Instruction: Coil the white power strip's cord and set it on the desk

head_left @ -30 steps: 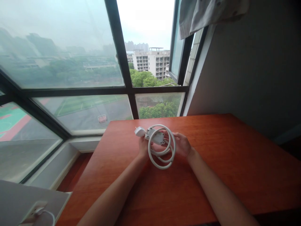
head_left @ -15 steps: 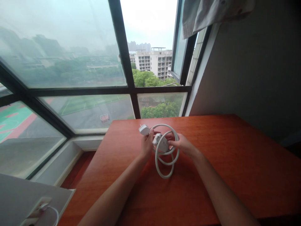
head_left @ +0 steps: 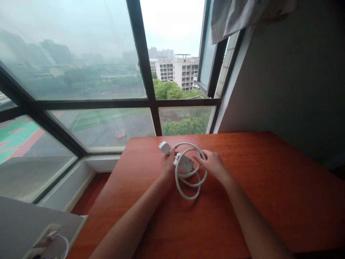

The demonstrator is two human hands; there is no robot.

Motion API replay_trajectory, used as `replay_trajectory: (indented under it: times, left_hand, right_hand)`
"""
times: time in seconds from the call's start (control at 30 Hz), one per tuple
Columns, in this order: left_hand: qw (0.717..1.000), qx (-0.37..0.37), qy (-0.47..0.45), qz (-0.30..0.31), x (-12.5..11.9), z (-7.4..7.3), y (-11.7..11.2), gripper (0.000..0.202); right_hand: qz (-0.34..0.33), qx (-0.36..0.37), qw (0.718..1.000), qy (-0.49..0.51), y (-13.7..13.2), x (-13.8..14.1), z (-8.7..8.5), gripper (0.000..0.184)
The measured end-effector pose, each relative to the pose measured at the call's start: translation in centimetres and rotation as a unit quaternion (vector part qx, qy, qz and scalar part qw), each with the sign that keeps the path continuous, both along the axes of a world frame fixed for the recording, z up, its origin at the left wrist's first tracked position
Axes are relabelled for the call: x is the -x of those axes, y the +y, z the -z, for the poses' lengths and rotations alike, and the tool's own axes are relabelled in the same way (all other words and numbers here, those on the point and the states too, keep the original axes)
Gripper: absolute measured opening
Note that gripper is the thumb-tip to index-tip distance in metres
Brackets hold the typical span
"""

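A white extension cord [head_left: 191, 198] is looped in several coils above the wooden table. Its white plug [head_left: 164, 147] sticks up at the upper left, beside the fingertips of my left hand [head_left: 168, 165]. That hand is closed on the cord just below the plug and against the left end of the white socket block [head_left: 185, 164]. The block sits partly behind the coils. My right hand [head_left: 214, 164] is at the right side of the coils, thumb and forefinger apart near the cable; its other fingers are partly hidden.
The reddish-brown wooden table [head_left: 269, 180] stretches out to both sides. Behind it are dark-framed windows [head_left: 153, 104], one pane swung outward. Grey cloth [head_left: 234, 18] hangs at the upper right. A wall socket [head_left: 47, 235] with a white plug and cable is at the lower left.
My right hand has moved slightly right, off the socket block, and its thumb and forefinger have spread. The block shows more of its face, and the lowest loop has shifted a little up and left.
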State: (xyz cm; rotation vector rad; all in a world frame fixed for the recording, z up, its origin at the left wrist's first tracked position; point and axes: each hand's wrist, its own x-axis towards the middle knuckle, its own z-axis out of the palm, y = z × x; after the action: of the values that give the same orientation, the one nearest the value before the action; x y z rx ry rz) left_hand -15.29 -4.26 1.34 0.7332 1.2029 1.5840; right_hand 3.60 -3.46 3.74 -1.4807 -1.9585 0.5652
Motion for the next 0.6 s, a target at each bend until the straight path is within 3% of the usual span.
replay_trajectory:
  times: [0.17, 0.3, 0.43, 0.6]
  left_hand:
    - [1.0, 0.013, 0.0, -0.017, 0.2, 0.1, 0.2, 0.046]
    - [1.0, 0.003, -0.005, -0.011, 0.1, 0.4, 0.4, 0.043]
    - [0.999, -0.021, -0.027, -0.014, 0.0, 0.8, 0.7, 0.04]
    - [0.999, -0.023, -0.038, 0.002, 0.1, 1.4, 1.0, 0.037]
  right_hand:
    - [0.05, -0.136, 0.989, -0.03, -0.7, 0.6, -0.7, 0.038]
    - [-0.063, -0.238, 0.969, -0.025, -1.8, 2.8, -2.3, 0.032]
    - [-0.18, -0.197, 0.96, -0.083, -2.9, 5.9, -5.0, 0.031]
    - [-0.147, -0.066, 0.958, -0.236, -2.3, 9.2, -7.4, 0.038]
